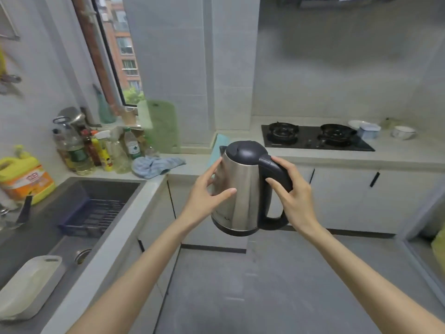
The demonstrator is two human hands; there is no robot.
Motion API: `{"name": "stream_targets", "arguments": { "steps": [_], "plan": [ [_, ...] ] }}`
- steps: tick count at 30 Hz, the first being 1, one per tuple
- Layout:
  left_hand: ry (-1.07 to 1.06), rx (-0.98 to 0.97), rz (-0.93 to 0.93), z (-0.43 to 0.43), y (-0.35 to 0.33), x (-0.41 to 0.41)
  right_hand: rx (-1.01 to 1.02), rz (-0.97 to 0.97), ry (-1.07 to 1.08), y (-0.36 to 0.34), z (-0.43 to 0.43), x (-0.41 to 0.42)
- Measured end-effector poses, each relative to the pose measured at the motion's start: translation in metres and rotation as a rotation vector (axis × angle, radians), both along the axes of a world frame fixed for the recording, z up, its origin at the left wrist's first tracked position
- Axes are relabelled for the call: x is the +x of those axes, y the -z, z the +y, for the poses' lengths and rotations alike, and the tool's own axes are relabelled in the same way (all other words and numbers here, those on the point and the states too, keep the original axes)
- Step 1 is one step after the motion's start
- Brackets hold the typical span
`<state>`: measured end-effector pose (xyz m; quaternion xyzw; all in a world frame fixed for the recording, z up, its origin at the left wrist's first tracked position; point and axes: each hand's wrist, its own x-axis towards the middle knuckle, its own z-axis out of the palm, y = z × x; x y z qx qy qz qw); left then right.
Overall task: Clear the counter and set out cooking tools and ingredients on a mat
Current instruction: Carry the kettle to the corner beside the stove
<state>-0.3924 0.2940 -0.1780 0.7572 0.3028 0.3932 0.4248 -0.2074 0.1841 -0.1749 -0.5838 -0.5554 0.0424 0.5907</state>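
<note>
A stainless steel electric kettle (243, 189) with a black lid and black handle hangs in the air in front of the counter corner, above the floor. My right hand (292, 191) grips its black handle from the right. My left hand (208, 191) rests against the steel body on the left, fingers fairly straight and thumb pressed on the front. The kettle tilts slightly, its spout pointing away to the left.
The L-shaped counter (192, 162) carries a blue cloth (156, 166), several bottles (96, 153) and a green cutting board (162, 126) leaning on the wall. A sink (72, 213) with a blue rack lies left. A gas hob (313, 138) and bowls (403, 132) sit at the right.
</note>
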Motion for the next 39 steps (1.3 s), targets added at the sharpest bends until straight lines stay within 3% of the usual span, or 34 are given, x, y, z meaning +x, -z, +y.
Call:
{"name": "stream_targets", "arguments": {
  "steps": [14, 25, 39],
  "plan": [
    [0.425, 0.024, 0.012, 0.085, 0.002, 0.270, -0.020, -0.025, 0.421, 0.002, 0.022, 0.213],
    [0.622, 0.018, 0.030, 0.153, -0.013, 0.480, -0.003, -0.018, 0.659, -0.018, 0.061, 0.374],
    [0.761, -0.017, 0.041, 0.166, -0.004, 0.746, 0.005, 0.012, 0.757, 0.000, 0.074, 0.623]
  ]
}}
